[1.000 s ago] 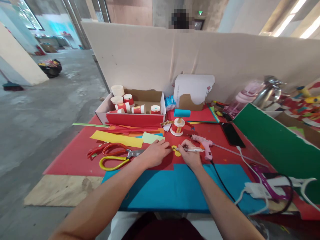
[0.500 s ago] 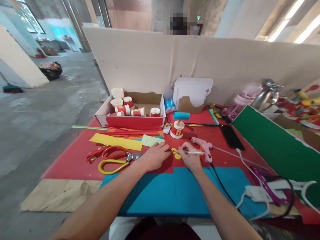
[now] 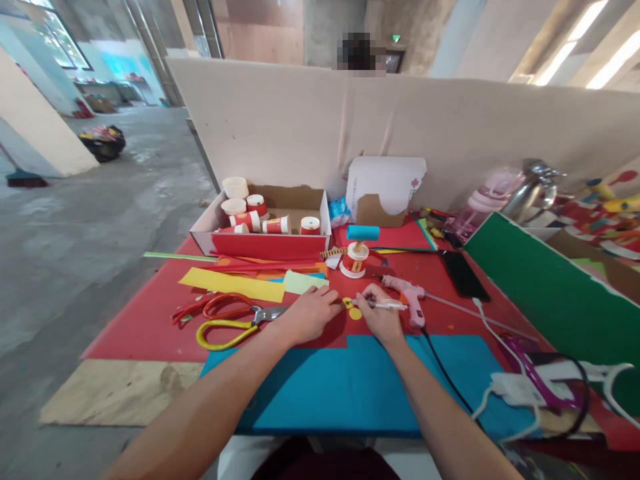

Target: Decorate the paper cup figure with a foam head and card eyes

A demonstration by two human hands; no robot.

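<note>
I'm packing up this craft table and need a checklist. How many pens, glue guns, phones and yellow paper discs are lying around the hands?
pen: 1
glue gun: 1
phone: 1
yellow paper discs: 2
Total: 5

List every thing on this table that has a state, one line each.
left hand, open, pressing down on the red paper
right hand, shut on the pen
pen, tip at the yellow disc
scissors, lying flat, blades shut
glue gun, lying on its side, corded
cardboard box, open, cups inside
phone, screen dark
</note>
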